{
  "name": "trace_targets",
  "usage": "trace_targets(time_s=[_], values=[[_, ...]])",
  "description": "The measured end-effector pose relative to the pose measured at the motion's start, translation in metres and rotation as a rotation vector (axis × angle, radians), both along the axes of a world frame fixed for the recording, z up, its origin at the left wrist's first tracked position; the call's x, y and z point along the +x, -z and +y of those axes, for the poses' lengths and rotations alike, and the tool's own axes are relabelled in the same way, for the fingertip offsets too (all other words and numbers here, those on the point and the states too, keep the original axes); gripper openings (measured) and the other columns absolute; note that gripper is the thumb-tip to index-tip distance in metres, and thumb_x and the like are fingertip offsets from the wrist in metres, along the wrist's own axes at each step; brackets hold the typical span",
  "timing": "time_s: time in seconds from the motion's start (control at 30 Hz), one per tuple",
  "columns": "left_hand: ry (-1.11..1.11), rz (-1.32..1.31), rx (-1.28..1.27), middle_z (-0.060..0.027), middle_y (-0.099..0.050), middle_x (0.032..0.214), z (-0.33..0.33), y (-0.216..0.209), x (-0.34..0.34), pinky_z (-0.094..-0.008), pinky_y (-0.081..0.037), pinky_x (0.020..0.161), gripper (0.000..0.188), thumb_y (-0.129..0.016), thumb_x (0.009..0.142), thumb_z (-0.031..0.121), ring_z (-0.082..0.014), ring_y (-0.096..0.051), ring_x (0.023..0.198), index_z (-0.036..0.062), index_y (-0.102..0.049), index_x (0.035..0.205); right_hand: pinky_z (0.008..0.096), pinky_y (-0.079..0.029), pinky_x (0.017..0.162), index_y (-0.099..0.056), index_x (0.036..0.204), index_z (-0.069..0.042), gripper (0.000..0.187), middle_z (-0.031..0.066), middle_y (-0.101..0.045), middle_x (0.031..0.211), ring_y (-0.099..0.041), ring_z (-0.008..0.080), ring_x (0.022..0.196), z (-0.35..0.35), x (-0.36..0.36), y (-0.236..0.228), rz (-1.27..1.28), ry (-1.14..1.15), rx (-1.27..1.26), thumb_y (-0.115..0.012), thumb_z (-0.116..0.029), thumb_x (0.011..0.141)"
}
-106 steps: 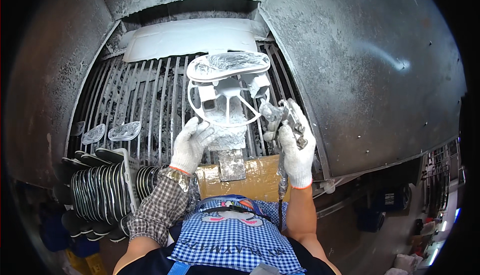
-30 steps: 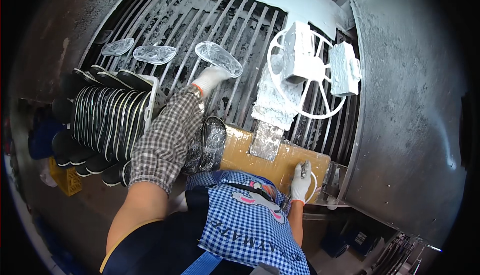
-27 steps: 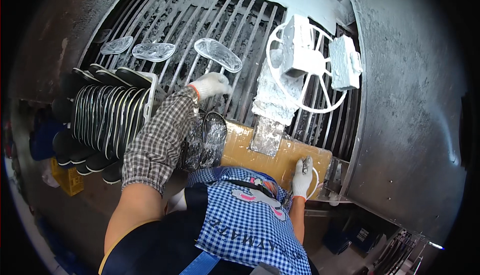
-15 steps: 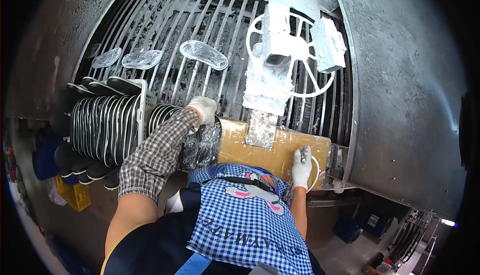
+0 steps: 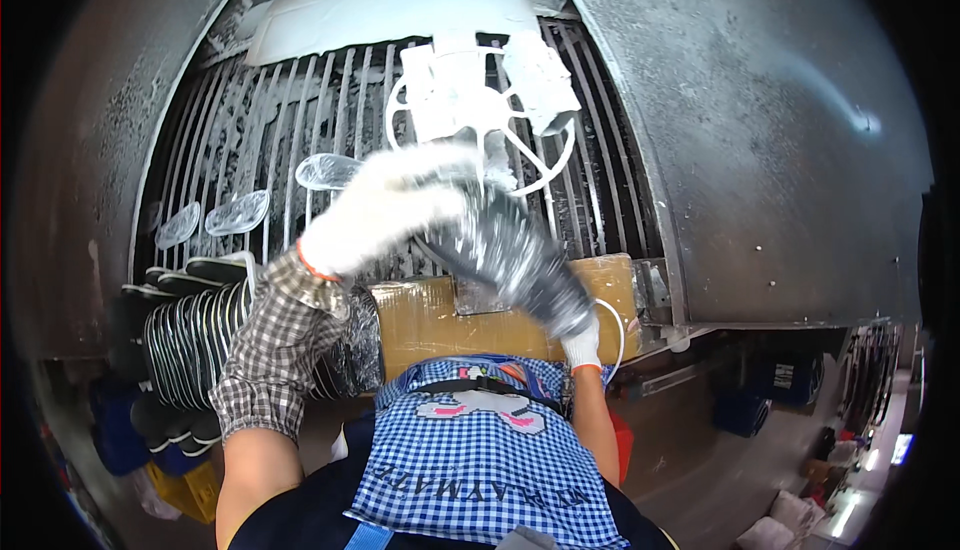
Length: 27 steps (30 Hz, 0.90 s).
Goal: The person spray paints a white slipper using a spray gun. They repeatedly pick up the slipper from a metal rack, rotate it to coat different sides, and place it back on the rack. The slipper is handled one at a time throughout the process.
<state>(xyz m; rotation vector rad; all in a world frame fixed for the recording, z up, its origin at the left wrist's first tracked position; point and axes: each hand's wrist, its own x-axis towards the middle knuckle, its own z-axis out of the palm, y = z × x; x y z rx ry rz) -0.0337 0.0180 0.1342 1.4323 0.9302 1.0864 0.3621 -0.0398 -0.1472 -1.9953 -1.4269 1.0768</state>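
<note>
- Left hand (image 5: 375, 205): white glove, orange cuff, blurred; fingers close around the upper end of a dark wrapped sole (image 5: 525, 260).
- Sole: slants down from the left hand toward the person's right, in front of the wheel and above the brown board (image 5: 415, 325); clear film on it glints, outline smeared.
- Right hand (image 5: 582, 343): white glove, orange cuff, at the sole's lower end, fingers hidden behind it — cannot tell how far they are closed or what they hold.
- White cord (image 5: 622, 335): curves just beside the right hand.
- White spoked wheel (image 5: 480, 110): beyond the left hand, above the slatted grate (image 5: 590, 190); 2 pale blocks (image 5: 540, 85) stand on it, 1 on each side.
- Pale sheet (image 5: 390, 10): across the back of the grate.
- 3 clear-wrapped flat pieces (image 5: 238, 213): on the grate's left half, spaced apart; the nearest to the wheel is partly covered by the left hand.
- Row of dark soles (image 5: 195, 335): light-edged, packed close together at lower left — white basket wall (image 5: 251, 280) at its right end.
- Film-covered dark piece (image 5: 360, 345): just beside the board's left end.
</note>
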Motion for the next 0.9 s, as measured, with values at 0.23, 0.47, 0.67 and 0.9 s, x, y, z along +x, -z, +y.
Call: trace_targets(time_s=[0.23,0.47,0.67,0.9], values=[[-0.445,-0.367,-0.082,-0.0109,-0.076,0.103,0.069,-0.055,-0.002,-0.0223,-0.051,0.045,0.039,-0.069,0.102,0.011,-0.012,-0.071,0.068,-0.0012,-0.064,0.139,0.0446,-0.05,0.108,-0.049,0.159,-0.009,0.066,0.0276,-0.067,0.139,-0.067,0.0401,0.127,-0.006,-0.018,-0.041,-0.098,0.0,0.089,-0.07,-0.033,0.101],[-0.528,-0.349,-0.011,-0.0131,-0.074,0.1,0.115,-0.021,-0.018,-0.0238,-0.052,0.044,0.038,-0.068,0.101,0.006,-0.015,-0.07,0.068,-0.0059,-0.063,0.137,0.048,-0.051,0.106,-0.049,0.158,-0.008,0.067,0.0298,-0.067,0.137,-0.065,0.0457,0.125,-0.007,-0.016,-0.037,-0.1,-0.001,0.132,-0.071,-0.033,0.1],[-0.589,-0.277,-0.038,-0.014,-0.075,0.105,0.123,-0.009,-0.025,-0.0245,-0.054,0.045,0.041,-0.067,0.101,0.005,-0.0164,-0.072,0.071,-0.0053,-0.062,0.14,0.0482,-0.051,0.106,-0.05,0.158,-0.009,0.065,0.0298,-0.066,0.137,-0.065,0.0463,0.126,-0.006,-0.016,-0.036,-0.094,-0.007,0.102,-0.07,-0.033,0.101],[-0.712,0.006,-0.032,-0.0109,-0.077,0.097,0.115,-0.018,-0.02,-0.0211,-0.044,0.043,0.05,-0.075,0.096,0.017,-0.0097,-0.066,0.062,-0.0044,-0.065,0.14,0.048,-0.051,0.105,-0.05,0.158,-0.011,0.065,0.0295,-0.067,0.135,-0.066,0.0456,0.124,-0.006,-0.017,-0.042,-0.065,0.012,0.079,-0.071,-0.032,0.1]])
